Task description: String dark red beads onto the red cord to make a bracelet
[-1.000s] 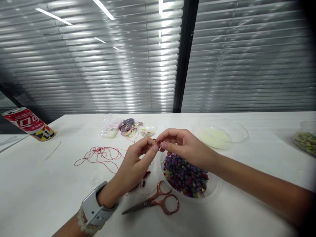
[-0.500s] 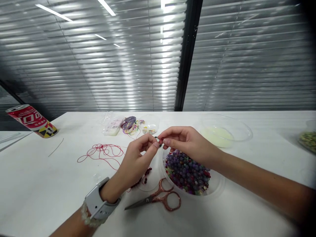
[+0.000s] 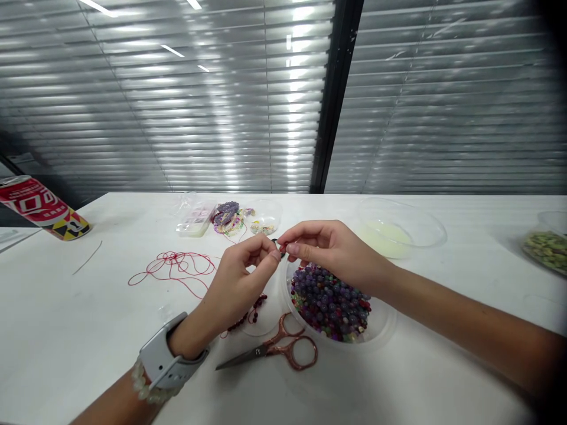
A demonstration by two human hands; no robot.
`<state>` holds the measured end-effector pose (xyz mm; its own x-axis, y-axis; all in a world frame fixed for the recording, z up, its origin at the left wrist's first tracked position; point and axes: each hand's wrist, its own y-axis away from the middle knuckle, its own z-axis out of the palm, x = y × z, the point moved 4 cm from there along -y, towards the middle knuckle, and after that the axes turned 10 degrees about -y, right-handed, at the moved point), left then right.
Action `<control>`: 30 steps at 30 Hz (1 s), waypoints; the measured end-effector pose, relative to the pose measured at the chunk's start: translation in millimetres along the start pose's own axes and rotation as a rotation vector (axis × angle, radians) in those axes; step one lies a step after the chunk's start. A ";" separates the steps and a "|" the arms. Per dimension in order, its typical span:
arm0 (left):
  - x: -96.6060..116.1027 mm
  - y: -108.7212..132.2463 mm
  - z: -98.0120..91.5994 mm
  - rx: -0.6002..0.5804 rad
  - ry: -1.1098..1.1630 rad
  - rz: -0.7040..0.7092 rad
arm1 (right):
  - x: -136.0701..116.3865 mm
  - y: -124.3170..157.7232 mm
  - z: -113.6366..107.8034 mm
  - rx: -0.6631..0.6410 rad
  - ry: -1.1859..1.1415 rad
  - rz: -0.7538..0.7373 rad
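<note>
My left hand [image 3: 248,271] is closed in a pinch, fingertips almost touching those of my right hand [image 3: 325,248]. A thin red cord [image 3: 177,260] lies loosely coiled on the table, and one strand runs to my left hand. Between the right thumb and index finger shows a small dark red bead [image 3: 284,247]; fingers partly cover it. Under my right hand stands a round clear tub [image 3: 383,327] filled with purple, red and green beads [image 3: 330,304]. A string of dark red beads [image 3: 257,307] lies partly hidden behind my left wrist.
Scissors [image 3: 272,348] with copper-coloured handles lie in front of the tub. Behind my hands are a bag-wrapped box [image 3: 194,221], beaded strands [image 3: 228,217] and a small clear dish [image 3: 266,215]. A clear lid [image 3: 425,236], a tilted-looking red can [image 3: 44,206] and a green-filled container [image 3: 547,248] stand farther out.
The whole view has shifted slightly, so things appear a little farther left and higher. Both hands keep the same pinch, fingertips together.
</note>
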<state>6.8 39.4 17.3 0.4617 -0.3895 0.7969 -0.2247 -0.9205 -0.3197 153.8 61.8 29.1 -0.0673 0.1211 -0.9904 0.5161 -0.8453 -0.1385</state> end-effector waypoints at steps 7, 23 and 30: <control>0.4 -0.3 -0.3 -0.001 -0.012 -0.013 | 0.3 0.0 0.3 0.003 0.003 0.010; 1.6 1.5 -2.1 -0.003 -0.023 -0.019 | -1.7 0.7 -0.6 0.032 0.105 -0.037; 2.5 0.8 -3.0 0.011 -0.032 -0.021 | -1.0 -0.6 -1.7 0.031 0.042 -0.023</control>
<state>5.2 37.8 20.5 0.4934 -0.3710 0.7867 -0.2057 -0.9286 -0.3089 155.0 63.1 30.2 -0.0424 0.1618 -0.9859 0.4880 -0.8577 -0.1618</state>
